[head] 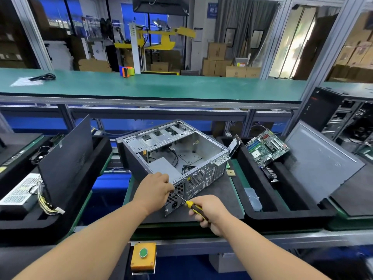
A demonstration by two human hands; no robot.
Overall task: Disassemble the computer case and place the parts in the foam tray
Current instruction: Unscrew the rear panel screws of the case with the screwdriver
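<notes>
Your computer case (173, 156) lies on its side on a dark mat on the counter (222, 190), side panel off, open face up: bare grey metal, drive bays at the far end, loose black cables on the floor of it, power supply (164, 165) still seated in the near corner, rear I/O panel with vent grilles facing you. The foam tray (262, 207) sits just right of the case, black, with a motherboard (267, 147) propped in its far slot and a side panel (321, 160) leaning on its right. Your left hand (154, 187) rests on the case's near top edge above the power supply, fingers curled over it. Your right hand (209, 212) grips the yellow-black screwdriver (189, 204), fingers wrapped round the handle, shaft angled up-left with the tip at the rear panel beside the left-hand fingers.
</notes>
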